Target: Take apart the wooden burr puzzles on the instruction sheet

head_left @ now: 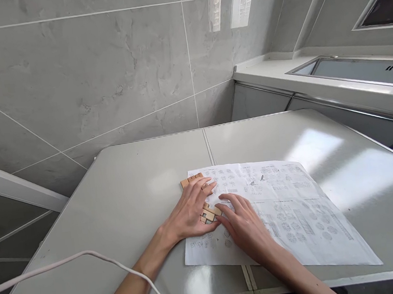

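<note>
Several notched wooden puzzle pieces (208,212) lie on the left part of a printed instruction sheet (287,207) on a grey folding table (134,191). My left hand (192,208) lies flat over the pieces, fingers stretched out, covering most of them. Another piece end (191,180) pokes out beyond its fingertips. My right hand (243,221) rests on the sheet just right of the pieces, its fingertips touching the near pieces beside my left thumb.
A white cable (88,257) runs across the table's near left corner. A counter with a steel sink (360,70) stands at the right rear. Grey tiled wall rises behind the table.
</note>
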Tool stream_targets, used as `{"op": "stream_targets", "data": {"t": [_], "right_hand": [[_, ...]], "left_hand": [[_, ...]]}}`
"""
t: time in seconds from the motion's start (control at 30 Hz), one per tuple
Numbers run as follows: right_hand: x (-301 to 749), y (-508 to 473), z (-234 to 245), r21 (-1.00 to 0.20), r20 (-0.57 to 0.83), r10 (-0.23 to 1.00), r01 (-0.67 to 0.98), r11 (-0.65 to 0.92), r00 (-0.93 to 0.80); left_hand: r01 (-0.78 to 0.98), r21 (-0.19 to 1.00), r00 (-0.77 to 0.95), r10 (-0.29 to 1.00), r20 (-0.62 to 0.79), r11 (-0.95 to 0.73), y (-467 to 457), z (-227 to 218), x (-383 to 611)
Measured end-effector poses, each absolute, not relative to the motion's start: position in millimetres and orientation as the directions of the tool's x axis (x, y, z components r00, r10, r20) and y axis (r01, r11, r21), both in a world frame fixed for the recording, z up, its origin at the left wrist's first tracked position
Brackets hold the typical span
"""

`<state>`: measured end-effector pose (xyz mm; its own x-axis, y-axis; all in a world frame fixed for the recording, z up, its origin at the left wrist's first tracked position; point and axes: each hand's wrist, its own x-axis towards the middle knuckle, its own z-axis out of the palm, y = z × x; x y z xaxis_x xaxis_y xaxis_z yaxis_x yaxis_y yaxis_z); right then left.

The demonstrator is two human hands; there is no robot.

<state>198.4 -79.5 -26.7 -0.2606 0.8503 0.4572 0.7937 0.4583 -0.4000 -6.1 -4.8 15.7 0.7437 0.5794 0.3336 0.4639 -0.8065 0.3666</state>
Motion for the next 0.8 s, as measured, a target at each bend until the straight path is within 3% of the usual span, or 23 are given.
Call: {"op": "stream_targets", "data": {"t": [0.2, 0.37, 0.57, 0.8], "right_hand": [[209.6, -70.3, -23.3, -0.385, 0.437, 0.838, 0.773, 0.504, -0.328], [244.6, -57.6, -11.5, -0.558, 0.341, 0.873, 0.672, 0.487, -0.349], [291.4, -32.1, 0.6, -0.751, 0.104, 0.948, 0.602, 0.272, -0.300], [334.4, 1.0, -9.6, -0.883, -0.013, 0.980, 0.463, 0.081, -0.196]], "left_hand": [[0.519, 0.367, 0.714, 0.628, 0.309, -0.772, -1.0, 15.1, -10.4], [0.586, 0.472, 0.562, 0.750, 0.348, -0.658, 8.5, 13.7, -15.7], [0.680, 0.634, 0.108, 0.906, 0.408, -0.367, 32.8, -1.8, -31.2], [0.631, 0.745, -0.016, 0.956, 0.292, -0.217, 45.5, -13.3, -41.4]]}}
